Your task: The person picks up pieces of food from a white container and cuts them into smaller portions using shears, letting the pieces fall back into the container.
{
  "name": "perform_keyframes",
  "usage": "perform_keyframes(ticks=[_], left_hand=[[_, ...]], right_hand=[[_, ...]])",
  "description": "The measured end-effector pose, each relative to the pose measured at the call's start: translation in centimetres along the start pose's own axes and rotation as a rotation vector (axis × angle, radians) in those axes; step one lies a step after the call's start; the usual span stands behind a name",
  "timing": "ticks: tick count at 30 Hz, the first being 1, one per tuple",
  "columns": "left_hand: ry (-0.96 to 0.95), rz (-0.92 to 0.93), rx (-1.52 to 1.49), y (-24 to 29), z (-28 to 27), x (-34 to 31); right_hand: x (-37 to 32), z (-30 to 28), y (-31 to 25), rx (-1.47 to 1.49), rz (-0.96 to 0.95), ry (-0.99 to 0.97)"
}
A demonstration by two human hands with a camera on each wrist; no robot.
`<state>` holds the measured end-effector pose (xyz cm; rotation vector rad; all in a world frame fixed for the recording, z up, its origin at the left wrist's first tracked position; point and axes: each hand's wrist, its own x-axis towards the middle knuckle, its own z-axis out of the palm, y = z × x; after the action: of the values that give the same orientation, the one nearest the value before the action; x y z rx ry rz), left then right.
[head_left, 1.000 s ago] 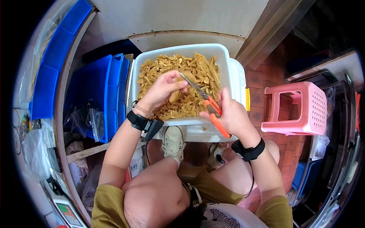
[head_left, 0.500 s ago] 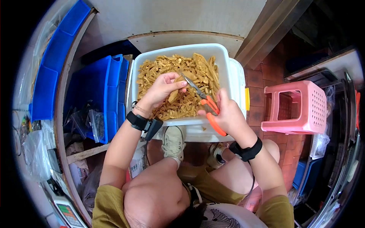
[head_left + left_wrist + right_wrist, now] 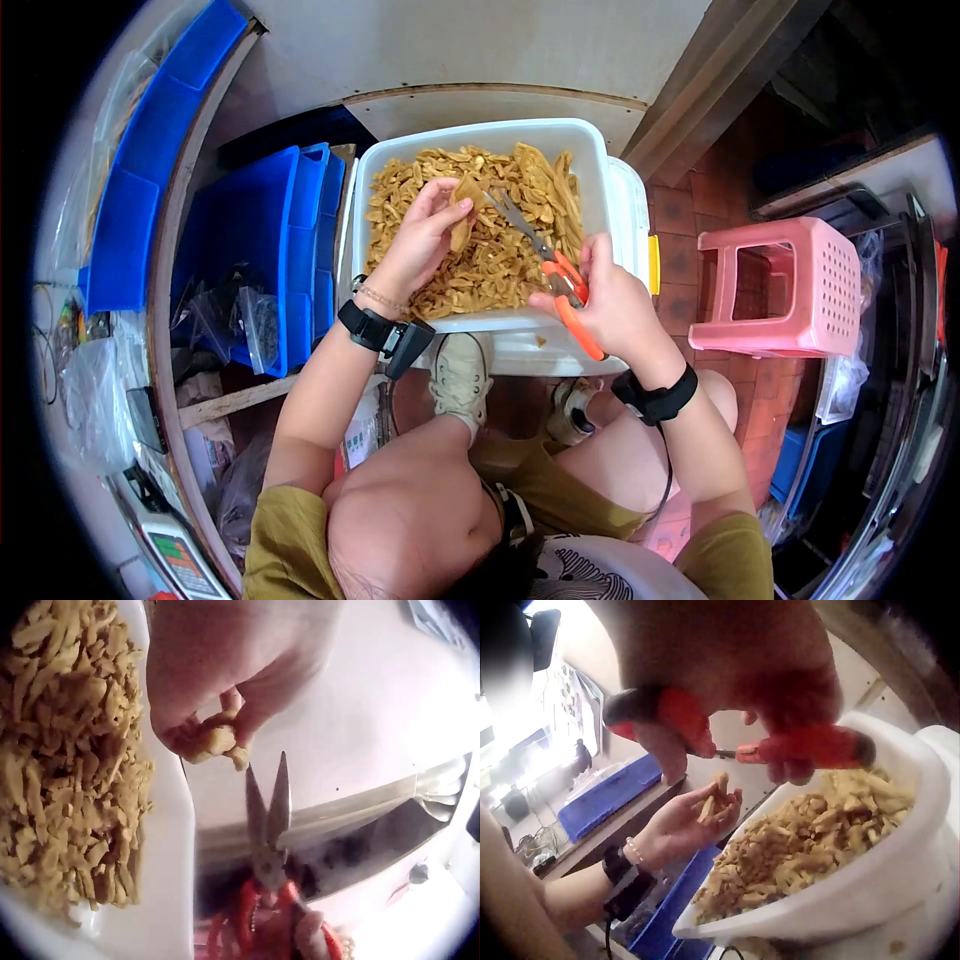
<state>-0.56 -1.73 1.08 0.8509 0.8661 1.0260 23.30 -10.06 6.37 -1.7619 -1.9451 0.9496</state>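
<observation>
Over the tub, my left hand (image 3: 425, 240) pinches a yellowish-brown strip (image 3: 467, 190) between thumb and fingers. In the left wrist view the strip (image 3: 215, 742) looks thick and folded, its end sticking out below the fingertips. My right hand (image 3: 612, 308) grips a pair of scissors (image 3: 543, 250) with orange-red handles, fingers and thumb around the loops. The scissors' blades (image 3: 268, 817) stand apart in a narrow V, tips pointing at the strip and close beside it. Below both hands lies a heap of similar yellowish-brown pieces (image 3: 435, 165), with longer strips at its right side.
The white tub (image 3: 597, 180) sits on a white lid or container (image 3: 625, 205) with a yellow latch. Blue bins (image 3: 235, 230) holding plastic bags stand on the left. A pink stool (image 3: 775, 285) is on the tiled floor at right, and a pale panel (image 3: 480, 45) rises behind.
The scissors' blades have parted and moved slightly off the strip, where they overlapped it before. My left hand has turned, tilting the strip more upright.
</observation>
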Motion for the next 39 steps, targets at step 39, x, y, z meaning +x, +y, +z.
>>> perform_keyframes(ticks=[39], left_hand=[[-0.03,0.049,0.224,2.1,1.7,-0.3]], right_hand=[[0.4,0.6,-0.3,0.202,-0.052,0.02]])
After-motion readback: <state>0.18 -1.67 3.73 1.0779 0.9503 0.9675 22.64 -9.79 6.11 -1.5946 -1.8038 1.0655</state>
